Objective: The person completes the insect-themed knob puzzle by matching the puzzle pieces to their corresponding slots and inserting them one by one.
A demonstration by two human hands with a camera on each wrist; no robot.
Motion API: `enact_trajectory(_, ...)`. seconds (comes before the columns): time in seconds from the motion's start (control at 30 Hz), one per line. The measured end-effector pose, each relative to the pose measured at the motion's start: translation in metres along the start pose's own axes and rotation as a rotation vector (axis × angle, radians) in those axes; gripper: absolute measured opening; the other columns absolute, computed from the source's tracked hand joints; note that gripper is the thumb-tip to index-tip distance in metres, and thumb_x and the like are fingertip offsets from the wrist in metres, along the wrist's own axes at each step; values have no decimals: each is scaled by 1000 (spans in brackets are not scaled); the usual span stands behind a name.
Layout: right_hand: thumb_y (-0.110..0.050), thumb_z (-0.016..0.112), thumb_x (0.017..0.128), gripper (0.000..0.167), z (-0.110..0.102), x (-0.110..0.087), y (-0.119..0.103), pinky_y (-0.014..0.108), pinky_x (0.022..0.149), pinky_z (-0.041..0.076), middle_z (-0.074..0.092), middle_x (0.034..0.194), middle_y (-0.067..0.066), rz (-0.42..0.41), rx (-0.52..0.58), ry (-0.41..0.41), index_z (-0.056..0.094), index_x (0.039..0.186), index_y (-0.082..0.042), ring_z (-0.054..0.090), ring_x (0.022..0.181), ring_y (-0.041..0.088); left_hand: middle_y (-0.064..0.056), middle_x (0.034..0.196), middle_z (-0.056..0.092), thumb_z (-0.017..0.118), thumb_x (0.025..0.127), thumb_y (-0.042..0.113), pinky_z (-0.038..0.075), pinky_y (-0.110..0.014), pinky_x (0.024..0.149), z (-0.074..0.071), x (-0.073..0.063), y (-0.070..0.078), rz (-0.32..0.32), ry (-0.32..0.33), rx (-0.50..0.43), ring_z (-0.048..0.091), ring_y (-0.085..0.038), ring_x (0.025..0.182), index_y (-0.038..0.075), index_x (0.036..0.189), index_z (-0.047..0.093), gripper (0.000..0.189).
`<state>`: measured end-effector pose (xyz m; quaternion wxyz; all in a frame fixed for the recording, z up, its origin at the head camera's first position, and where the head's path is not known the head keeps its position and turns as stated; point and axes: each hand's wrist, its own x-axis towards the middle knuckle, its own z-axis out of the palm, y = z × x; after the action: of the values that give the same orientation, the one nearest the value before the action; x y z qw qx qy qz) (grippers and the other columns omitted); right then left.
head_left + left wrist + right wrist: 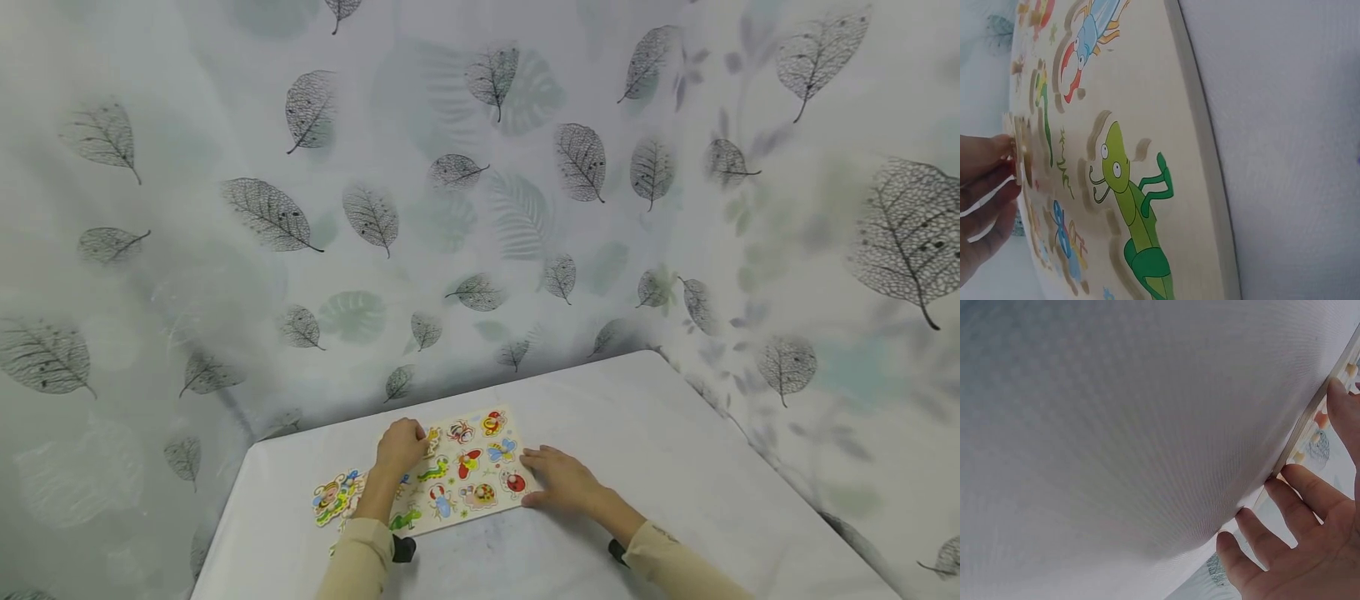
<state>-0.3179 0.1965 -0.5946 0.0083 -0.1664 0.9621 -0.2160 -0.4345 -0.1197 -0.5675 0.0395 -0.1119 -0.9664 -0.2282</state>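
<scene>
A wooden insect puzzle board (pixel 1166 75) lies on the white-covered table, its recesses printed with bugs such as a green grasshopper (pixel 1138 219) and a blue beetle (pixel 1094 31). Over the board's upper left part, my left hand (pixel 400 448) pinches a thin wooden puzzle piece (pixel 1019 153) between thumb and fingers. Most of that piece's picture is hidden in the left wrist view. My right hand (pixel 566 482) rests at the board's right edge, fingers spread and fairly straight. Its fingertips (pixel 1294 472) touch along that edge. A ladybug piece (pixel 513 482) sits close beside it.
Left of the board lies a group of loose, colourful puzzle pieces (pixel 335 497), partly hidden by my left forearm. The white tablecloth (pixel 637 425) stretches to the right. Leaf-printed curtains (pixel 450 225) stand behind the table and at both sides.
</scene>
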Motion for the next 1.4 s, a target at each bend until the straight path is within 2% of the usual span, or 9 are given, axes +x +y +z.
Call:
enact_trajectory(0.4,-46,85,84,77,2,1,-1,61,117,38,55,154,10,-1,-7,2,61,145,-7,44,146,39,-3,81,58,78,90,11,49,-37,58,10,3,-7,-39,23,9,54,-19,69,10,79,64,17)
enact_trajectory(0.87,-44,86,84,76,2,1,-3,61,118,37,55,154,11,6,8,8,61,145,-6,44,147,40,-4,84,60,79,91,11,51,-39,60,12,4,-11,-25,12,-23,56,-19,71,8,83,68,14)
enact_trajectory(1.17,-43,86,84,76,4,2,-2,63,117,37,55,154,12,-8,26,4,60,145,-5,43,147,42,-5,89,58,80,90,11,52,-41,66,14,3,-13,-30,19,-9,55,-20,77,7,85,70,13)
enact_trajectory(1.4,-44,86,84,76,1,2,-4,62,117,38,55,153,13,-5,10,8,61,144,-5,44,146,41,-6,91,56,80,92,11,50,-38,65,10,-1,-11,-13,8,-7,53,-20,77,4,89,72,11)
